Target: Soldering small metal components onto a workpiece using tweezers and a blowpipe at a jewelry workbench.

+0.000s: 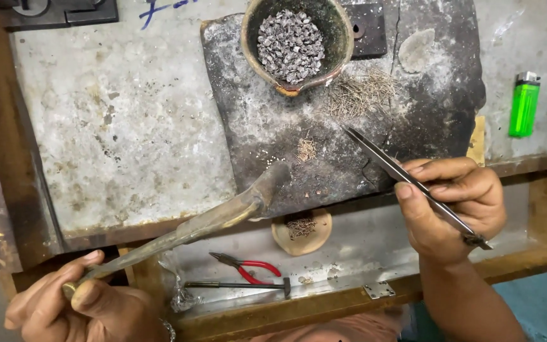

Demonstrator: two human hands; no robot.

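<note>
Left hand (80, 304) is closed round a long tarnished brass blowpipe (210, 221), tip over the dark charred soldering slab (349, 139). Risk, imo: a wobble scatters the fine wire bits (360, 94) or tips the round clay bowl of grey metal beads (294, 41). Right hand (454, 206) pinches slim steel tweezers (406, 177) w/ thumb & fingers. Green plastic lighter (524, 104) lies far right; blue scrawl on bench top-left.

1. Blowpipe (210, 221) – tarnished, dull brass-like metal, rough with grime.
2. Tweezers (406, 180) – dark steel, smooth, faint sheen.
3. Slab (267, 133) – charred, matt, gritty and cracked.
4. Bowl (343, 31) – rough fired clay, sooty, holding dull grey metal bits.
5. Lighter (524, 104) – glossy translucent green plastic.
6. Pliers (248, 266) – shiny red plastic grips.
</note>
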